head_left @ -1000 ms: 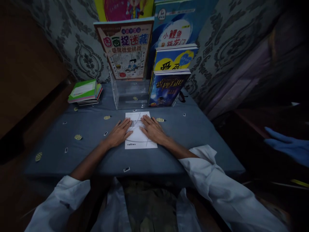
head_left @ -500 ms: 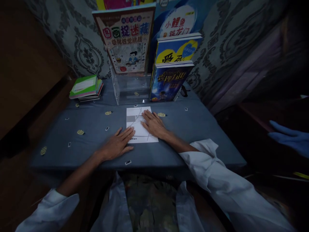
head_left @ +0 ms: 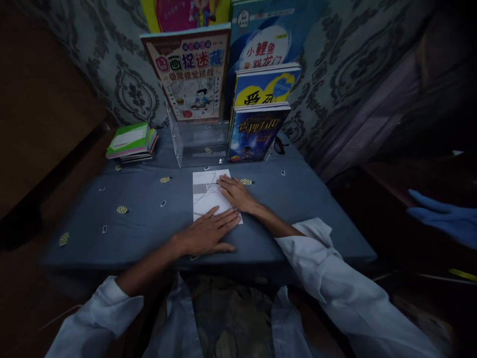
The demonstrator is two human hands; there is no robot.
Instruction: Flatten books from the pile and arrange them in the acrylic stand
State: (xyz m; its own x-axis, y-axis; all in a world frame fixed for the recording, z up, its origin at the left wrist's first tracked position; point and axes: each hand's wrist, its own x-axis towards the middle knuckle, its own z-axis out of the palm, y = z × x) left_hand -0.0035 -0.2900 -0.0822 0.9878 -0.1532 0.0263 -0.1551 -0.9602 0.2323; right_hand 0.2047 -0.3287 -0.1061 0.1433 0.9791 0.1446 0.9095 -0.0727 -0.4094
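A white booklet [head_left: 203,206] with a grey block and thin curved lines on its cover lies flat on the table, near the middle. My left hand [head_left: 210,231] rests across its lower edge, fingers stretched out to the right and thumb down on the cloth. On the booklet's upper right side lies my right hand [head_left: 238,194], palm down, its fingers extended over the cover. Both hands are open and hold nothing. The fingers cover part of the printed text and the lower part of the cover.
Behind the booklet stands a clear acrylic rack [head_left: 199,154] with several upright books, among them a dark blue book [head_left: 255,134]. A stack of thin books [head_left: 128,141] sits at the back left. A blue-gloved hand [head_left: 445,214] shows at the right, beside the cloth-covered table [head_left: 309,199].
My left hand has slid right along the booklet's lower edge. My right hand stays on the upper right side. The view has tilted up slightly.
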